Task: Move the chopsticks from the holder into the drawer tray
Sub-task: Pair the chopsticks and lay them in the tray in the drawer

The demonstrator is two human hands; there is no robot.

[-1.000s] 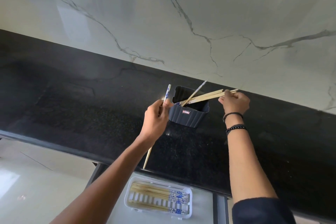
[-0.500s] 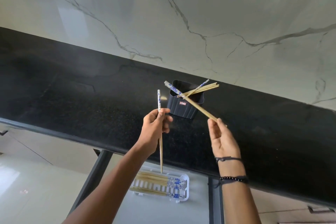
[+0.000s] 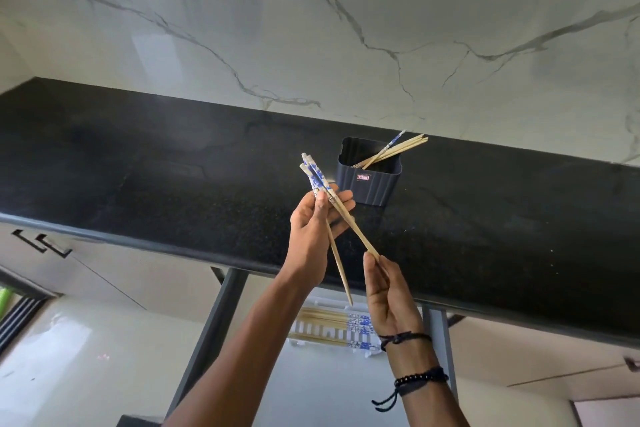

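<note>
Head view: left hand [image 3: 311, 232] fingers clamped on two blue-patterned chopsticks [image 3: 320, 185], right hand [image 3: 384, 291] pinching one's thin end, likely pairing them before the drawer tray [image 3: 332, 328] below the counter's [image 3: 138, 166] front edge; more lean in the holder [image 3: 369, 172] near the back edge.

One head-worn wide-angle view, looking forward and down.

It looks from above and in front of the black bench [image 3: 138, 166], facing the marble wall [image 3: 381, 10]; both forearms reach in from the lower edge, close to the lens, and the open drawer [image 3: 311, 385] lies below.
</note>
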